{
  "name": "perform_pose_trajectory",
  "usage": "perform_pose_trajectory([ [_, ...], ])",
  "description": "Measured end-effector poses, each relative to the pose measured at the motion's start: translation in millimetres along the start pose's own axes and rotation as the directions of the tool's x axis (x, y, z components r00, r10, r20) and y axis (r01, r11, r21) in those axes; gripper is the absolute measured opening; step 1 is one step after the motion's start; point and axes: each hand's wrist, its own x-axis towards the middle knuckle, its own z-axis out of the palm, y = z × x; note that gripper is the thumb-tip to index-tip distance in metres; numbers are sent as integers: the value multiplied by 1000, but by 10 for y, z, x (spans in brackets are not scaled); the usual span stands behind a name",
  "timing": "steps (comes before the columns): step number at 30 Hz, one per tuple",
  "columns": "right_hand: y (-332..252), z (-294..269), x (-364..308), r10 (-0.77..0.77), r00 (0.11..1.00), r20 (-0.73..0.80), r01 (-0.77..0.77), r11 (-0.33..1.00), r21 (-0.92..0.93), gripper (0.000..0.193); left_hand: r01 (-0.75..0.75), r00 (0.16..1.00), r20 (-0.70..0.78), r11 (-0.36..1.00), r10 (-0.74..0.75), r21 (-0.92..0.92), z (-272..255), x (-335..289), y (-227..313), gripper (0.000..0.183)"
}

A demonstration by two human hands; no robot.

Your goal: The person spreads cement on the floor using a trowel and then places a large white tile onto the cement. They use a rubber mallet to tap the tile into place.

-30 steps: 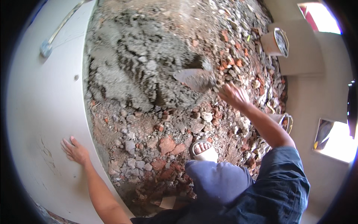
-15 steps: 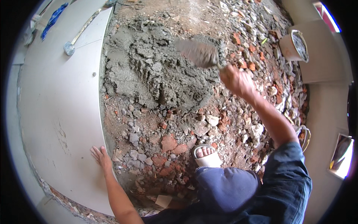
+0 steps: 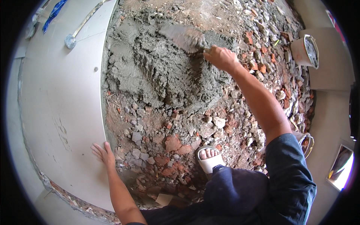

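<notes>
My right hand (image 3: 222, 58) is closed round the handle of a trowel (image 3: 184, 38), whose blade is smeared by motion and points left over a bed of wet grey mortar (image 3: 150, 71). The mortar lies spread and ridged on the rubble, against the edge of the pale floor tiles. My left hand (image 3: 104, 153) rests with its fingers spread on the large pale tile (image 3: 63, 108), close to that edge; nothing is in it. Further up the tiles lies a mallet (image 3: 70, 40) with a whitish head and a long handle.
Broken brick and stone rubble (image 3: 161, 150) covers the ground nearer me and to the right. A white bucket (image 3: 304, 51) with grey contents stands by the right wall; another bucket (image 3: 305, 140) is partly behind my arm. A blue twisted cloth or bag (image 3: 54, 15) lies far left. My sandalled foot (image 3: 210, 157) stands on the rubble.
My right hand has carried the trowel left and a little away from me over the mortar. The left hand stays on the tile. The whole view has shifted slightly.
</notes>
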Motion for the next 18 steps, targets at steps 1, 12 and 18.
perform_pose_trajectory([
  [1,9,-82,8,-182,978,-99,120,888,-443,34,1,1000,5,1000,-1,-7,-6,-5,-2,84],
  [12,698,135,-232,157,980,-122,-133,974,185,40,-2,999,-54,998,5,64,145,75,-86,84],
  [18,728,540,-840,251,968,26,-253,959,130,40,1,998,-59,999,2,48,149,65,-84,85],
])
